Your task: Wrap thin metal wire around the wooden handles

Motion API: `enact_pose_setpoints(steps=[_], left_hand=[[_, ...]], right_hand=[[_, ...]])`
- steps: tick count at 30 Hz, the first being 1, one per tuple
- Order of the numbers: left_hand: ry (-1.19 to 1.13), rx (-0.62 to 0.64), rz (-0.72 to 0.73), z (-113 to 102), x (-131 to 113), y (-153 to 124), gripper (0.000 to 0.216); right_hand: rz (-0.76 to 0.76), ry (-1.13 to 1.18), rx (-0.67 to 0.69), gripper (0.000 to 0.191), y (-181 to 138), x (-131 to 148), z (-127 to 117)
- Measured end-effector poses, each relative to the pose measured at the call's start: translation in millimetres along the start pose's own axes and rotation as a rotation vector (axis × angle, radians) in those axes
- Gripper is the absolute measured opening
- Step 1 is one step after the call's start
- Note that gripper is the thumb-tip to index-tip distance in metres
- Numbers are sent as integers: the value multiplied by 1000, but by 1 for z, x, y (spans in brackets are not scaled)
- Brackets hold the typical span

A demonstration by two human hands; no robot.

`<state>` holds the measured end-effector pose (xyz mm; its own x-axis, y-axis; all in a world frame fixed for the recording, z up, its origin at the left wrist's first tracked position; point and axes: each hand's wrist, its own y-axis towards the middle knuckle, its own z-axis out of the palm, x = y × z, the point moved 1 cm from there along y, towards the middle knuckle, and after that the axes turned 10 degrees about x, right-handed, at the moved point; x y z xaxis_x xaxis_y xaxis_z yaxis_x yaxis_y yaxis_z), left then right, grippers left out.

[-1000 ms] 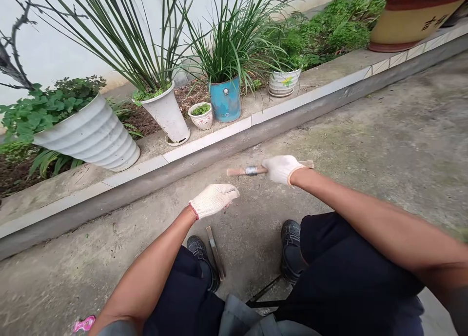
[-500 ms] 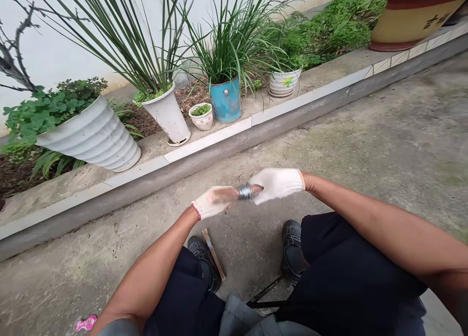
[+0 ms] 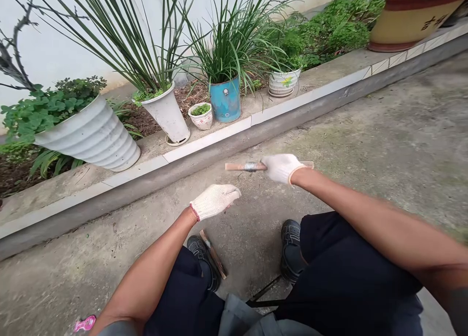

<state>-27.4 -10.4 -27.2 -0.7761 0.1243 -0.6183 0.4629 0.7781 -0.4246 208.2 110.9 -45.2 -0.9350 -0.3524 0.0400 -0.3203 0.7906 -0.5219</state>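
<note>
Far left, bare branches spread before a white wall. A ribbed white pot of leafy green stands on a concrete ledge edged with pale tiles; low down, near the left forearm, a pink object lies on rough grey concrete ground. Along the ledge come a tall white pot with long, stiff blades and a small white pot bearing red marks.

Nearer, close beside the left shoe, is a wooden stick; whether it lies flat or hangs I cannot tell. Above it in view is the left hand in a white knit glove with a red cuff edge, its fingers drawn together; whether they pinch something thin cannot be made out.

Behind, a worn blue container has a round mark near its base, too small to read. The right hand, gloved and slightly blurred, grasps a wire-wound stick, fingers closed round the wood, ends showing either side, silvery wire left of the grip. Behind is a low white pot with a yellow-green flower.

Far right, a yellow pot carries dark characters: 吉 is legible, the next too foreshortened.
</note>
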Motion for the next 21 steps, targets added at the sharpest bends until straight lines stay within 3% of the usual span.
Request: enact_pose_setpoints(steps=[2, 5, 9, 12, 17, 21], left_hand=[[63, -44, 29, -2, 4, 0, 45], [116, -97, 64, -4, 12, 1, 43], [89, -96, 30, -3, 18, 2, 46], [57, -82, 2, -3, 18, 3, 45], [-11, -37, -5, -2, 23, 7, 44], [-68, -8, -32, 1, 23, 7, 46]], right_hand=[[-72, -148, 135, 32, -8, 12, 9], [-307, -289, 274, 29, -22, 29, 23], [-631, -232, 388, 18, -35, 38, 34], [-793, -128, 417, 20, -42, 35, 29], [-773, 109, 413, 24, -51, 27, 6], [-507, 352, 103, 30, -43, 21, -11]])
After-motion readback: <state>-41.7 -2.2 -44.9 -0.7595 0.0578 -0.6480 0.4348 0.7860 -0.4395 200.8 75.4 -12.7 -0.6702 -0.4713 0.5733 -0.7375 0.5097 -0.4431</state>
